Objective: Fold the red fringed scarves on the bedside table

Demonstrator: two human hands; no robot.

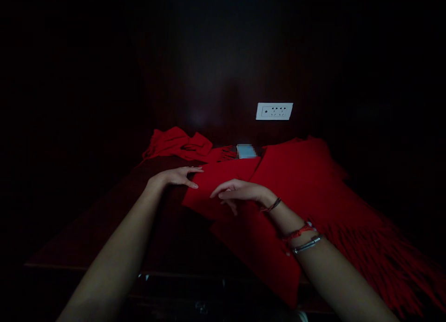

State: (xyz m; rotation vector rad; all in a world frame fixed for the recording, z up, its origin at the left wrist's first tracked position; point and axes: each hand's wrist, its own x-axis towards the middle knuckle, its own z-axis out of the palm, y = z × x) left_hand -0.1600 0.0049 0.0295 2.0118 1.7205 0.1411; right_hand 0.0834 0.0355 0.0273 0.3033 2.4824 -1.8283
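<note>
A red fringed scarf lies spread over a dark tabletop, its long tassels hanging at the right. One flat part of the red cloth reaches left under my hands, and another drops over the front edge. My left hand rests at the left border of this cloth, fingers stretched out and thumb apart. Over the middle of the cloth is my right hand, its fingers loosely bent and spread with nothing visible in them. Whether its fingertips touch the fabric is hard to tell in the dim light. Bracelets circle my right wrist and forearm.
A second red fringed cloth lies crumpled at the back left of the dark table. A small pale blue item, blurred out, sits at the back. On the dark wall behind is a white socket plate.
</note>
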